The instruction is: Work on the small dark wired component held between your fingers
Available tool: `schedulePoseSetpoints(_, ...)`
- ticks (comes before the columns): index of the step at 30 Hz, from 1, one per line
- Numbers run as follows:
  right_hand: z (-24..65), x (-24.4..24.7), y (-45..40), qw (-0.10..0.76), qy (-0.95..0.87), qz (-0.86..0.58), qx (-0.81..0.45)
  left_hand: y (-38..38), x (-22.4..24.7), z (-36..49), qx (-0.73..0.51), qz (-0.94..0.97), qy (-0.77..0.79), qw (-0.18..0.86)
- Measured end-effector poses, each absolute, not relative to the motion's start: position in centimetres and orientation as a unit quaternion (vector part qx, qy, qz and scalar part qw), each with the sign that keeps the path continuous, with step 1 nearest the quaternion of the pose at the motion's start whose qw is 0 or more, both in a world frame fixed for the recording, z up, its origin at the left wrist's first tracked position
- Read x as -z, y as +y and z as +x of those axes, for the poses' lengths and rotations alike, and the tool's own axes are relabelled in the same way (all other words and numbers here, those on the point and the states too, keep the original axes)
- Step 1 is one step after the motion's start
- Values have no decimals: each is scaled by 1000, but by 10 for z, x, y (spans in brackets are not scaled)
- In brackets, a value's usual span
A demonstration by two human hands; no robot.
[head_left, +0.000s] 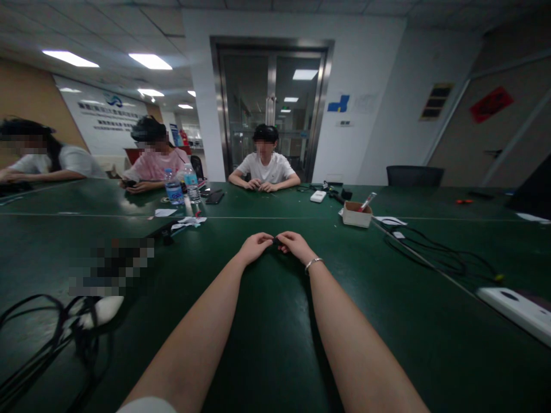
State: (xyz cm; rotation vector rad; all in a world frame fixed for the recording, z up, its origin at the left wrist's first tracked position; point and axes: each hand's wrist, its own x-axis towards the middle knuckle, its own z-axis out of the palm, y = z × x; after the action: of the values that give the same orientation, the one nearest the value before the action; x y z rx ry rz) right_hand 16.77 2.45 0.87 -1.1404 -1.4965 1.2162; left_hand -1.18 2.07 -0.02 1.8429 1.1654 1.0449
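Note:
Both my arms reach forward over the green table [275, 321]. My left hand [256, 248] pinches the left end of a small black object [276, 241] between thumb and fingers. From the other side, my right hand [295, 246] grips the same object, its fingers bent and a silver bracelet [313, 264] around the wrist. The object is too small to identify, and the fingertips partly cover it. The two hands nearly meet just above the table surface.
Across the table sits a person [266, 166]; two more are at the left. Bottles [174, 189], papers [189, 221] and cables [55, 321] lie to the left. At the right are a small box [356, 215], more cables [451, 258] and a white power strip [516, 310].

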Motion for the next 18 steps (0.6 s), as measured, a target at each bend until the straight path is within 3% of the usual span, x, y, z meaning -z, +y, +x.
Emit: schedulePoseSetpoints(18, 168, -8, 25, 439, -597, -451, -497, 21, 0, -13, -395, 710, 444, 377)
